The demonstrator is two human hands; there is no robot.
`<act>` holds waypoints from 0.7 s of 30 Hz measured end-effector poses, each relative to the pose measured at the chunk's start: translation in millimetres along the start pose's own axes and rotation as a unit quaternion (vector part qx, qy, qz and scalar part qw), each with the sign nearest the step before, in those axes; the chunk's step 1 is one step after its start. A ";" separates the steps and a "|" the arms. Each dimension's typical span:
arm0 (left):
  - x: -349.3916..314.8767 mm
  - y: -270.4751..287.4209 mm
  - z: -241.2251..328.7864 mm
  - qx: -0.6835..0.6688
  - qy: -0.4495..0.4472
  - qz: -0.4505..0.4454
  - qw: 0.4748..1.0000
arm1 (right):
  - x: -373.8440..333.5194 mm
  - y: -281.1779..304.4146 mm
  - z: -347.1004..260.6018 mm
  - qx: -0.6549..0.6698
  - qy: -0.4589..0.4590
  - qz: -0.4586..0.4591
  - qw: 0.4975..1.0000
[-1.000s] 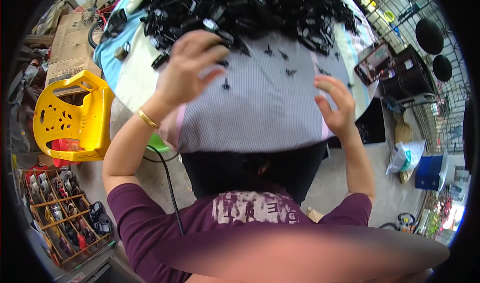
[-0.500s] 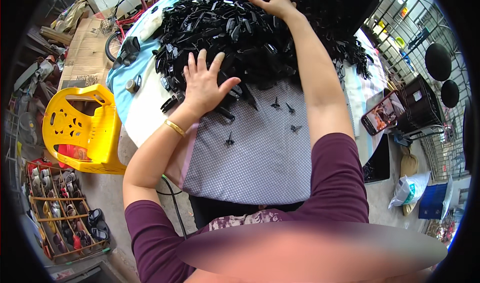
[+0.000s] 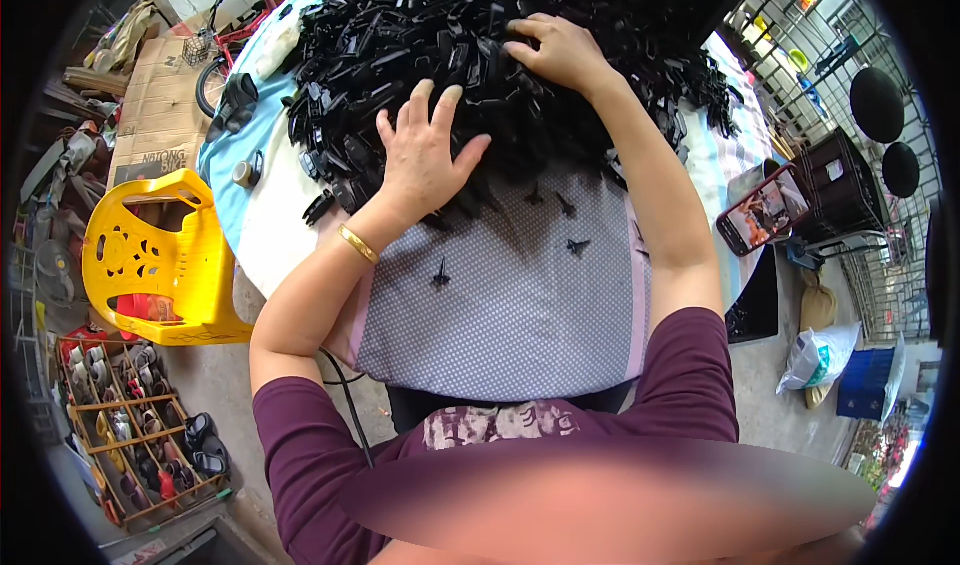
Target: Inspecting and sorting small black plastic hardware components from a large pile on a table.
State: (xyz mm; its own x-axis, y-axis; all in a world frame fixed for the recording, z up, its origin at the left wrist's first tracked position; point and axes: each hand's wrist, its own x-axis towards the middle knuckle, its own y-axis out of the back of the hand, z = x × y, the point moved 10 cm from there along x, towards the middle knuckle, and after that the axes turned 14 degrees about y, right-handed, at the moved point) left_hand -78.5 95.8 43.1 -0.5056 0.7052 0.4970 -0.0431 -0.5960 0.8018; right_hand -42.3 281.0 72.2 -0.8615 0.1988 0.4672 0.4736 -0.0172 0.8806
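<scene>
A large heap of shiny black plastic parts [image 3: 400,60] covers the far part of the table. At the heap's near left edge, my left hand [image 3: 425,160] rests with spread fingers against the pieces, a gold bangle on its wrist. Farther off and to the right, my right hand [image 3: 562,53] lies over the top of the heap, fingers slightly bent and apart. I see no piece gripped in either hand. On the grey patterned cloth [image 3: 500,315] in front of me lie several loose pieces, among them a small pointed black part [image 3: 440,275].
A phone [image 3: 764,211] stands tilted at the table's right edge, near a black crate [image 3: 842,195]. To the left are a yellow plastic chair [image 3: 195,285] and a shoe rack [image 3: 125,415]. A tape roll [image 3: 243,173] sits on the table's left side.
My right hand has drawn back toward me over the heap. The left hand has shifted slightly right against the pile, still spread. The heap's near edge has come closer to the loose pieces.
</scene>
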 end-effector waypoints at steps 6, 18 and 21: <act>3.2 0.0 22.3 -0.042 -0.030 -0.009 0.999 | -49.3 23.8 -25.3 -0.040 0.042 0.067 0.996; -18.6 28.8 56.4 -0.126 -0.146 0.046 0.980 | -101.7 81.5 -40.9 0.023 0.039 0.243 0.969; -21.1 24.8 56.0 -0.171 -0.168 0.016 0.971 | -112.7 88.5 -52.0 0.051 0.058 0.254 0.964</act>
State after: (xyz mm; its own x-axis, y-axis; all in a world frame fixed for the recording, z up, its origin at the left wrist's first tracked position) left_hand -20.6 87.6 71.1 -0.2039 0.7355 0.6461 -0.3456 -0.6715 0.6555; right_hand 87.2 206.2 101.6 -0.5258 0.0799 0.8468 0.8500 0.0133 0.5266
